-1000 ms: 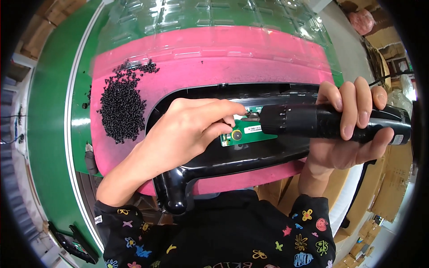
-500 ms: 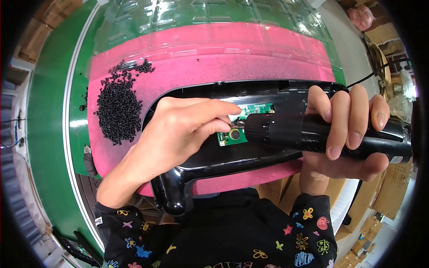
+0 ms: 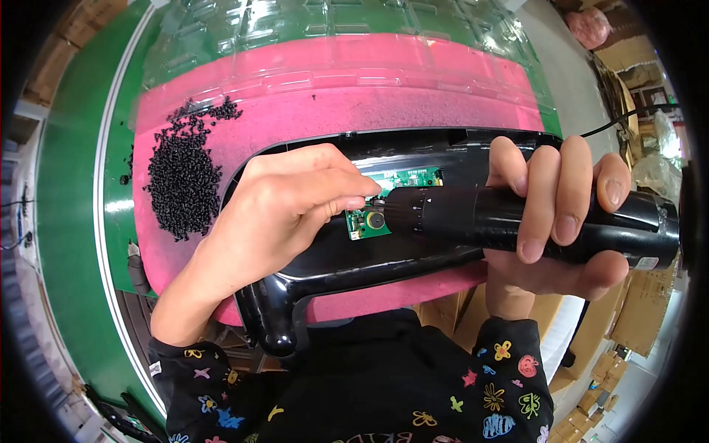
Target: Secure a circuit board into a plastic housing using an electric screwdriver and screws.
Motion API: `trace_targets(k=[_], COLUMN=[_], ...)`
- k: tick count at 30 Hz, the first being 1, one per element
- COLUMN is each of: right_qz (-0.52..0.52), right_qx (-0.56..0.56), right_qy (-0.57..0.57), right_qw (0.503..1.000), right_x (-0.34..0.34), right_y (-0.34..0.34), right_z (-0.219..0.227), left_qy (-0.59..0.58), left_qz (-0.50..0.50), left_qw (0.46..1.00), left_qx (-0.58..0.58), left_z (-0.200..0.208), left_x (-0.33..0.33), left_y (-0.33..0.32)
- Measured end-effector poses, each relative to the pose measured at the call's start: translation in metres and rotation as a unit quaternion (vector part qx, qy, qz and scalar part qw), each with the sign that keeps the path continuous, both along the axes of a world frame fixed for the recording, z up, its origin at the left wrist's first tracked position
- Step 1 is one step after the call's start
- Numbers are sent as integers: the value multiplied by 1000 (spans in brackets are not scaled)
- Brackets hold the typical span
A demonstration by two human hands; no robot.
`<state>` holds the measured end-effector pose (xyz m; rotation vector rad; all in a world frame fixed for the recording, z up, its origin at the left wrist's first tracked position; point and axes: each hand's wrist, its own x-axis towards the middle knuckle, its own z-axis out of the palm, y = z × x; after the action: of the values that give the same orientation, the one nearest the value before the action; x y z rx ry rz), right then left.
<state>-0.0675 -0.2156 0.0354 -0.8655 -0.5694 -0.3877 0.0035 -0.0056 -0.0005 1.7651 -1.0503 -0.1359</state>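
Note:
My right hand (image 3: 565, 214) wraps round a black electric screwdriver (image 3: 450, 213), which lies nearly level with its collar end pointing left. My left hand (image 3: 284, 207) is closed in a pinch just off the collar, at the screwdriver's tip. Whatever the fingertips hold is too small and covered to name. Right under the tip sits a green circuit board (image 3: 413, 177) with a round yellow-rimmed part, partly hidden by the screwdriver. The board lies in a long, glossy black plastic housing (image 3: 354, 269) with a stub handle at its lower left.
A pile of small black screws (image 3: 181, 184) lies left of the housing on the pink mat (image 3: 295, 103). Clear plastic trays (image 3: 332, 29) cover the mat's far edge. A dark cable (image 3: 628, 117) runs off at the right. Cardboard boxes (image 3: 443, 310) stand near my right forearm.
The whole view has shifted slightly left. The screwdriver and my left fingertips have moved a little left over the board, and less of the metal bit shows between them.

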Motion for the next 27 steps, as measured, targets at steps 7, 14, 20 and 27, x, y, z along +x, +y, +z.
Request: trace_targets(k=[7,14,20,27], right_qz=[7,26,-47,-47], right_qx=[-31,-25,-166,-170], right_qy=[-2,-11,-4,28], right_qw=[999,999,985,984], right_x=[2,3,-3,2], right_y=[-2,3,-6,-1], right_z=[-1,-9,3,-5], left_qy=[14,-57,-157,-88], left_qz=[-10,-5,144,94], left_qw=[1000,997,976,989], left_qx=[11,60,32,74], left_z=[3,6,5,-1], left_x=[-1,-6,4,3], left_y=[1,0,3,4])
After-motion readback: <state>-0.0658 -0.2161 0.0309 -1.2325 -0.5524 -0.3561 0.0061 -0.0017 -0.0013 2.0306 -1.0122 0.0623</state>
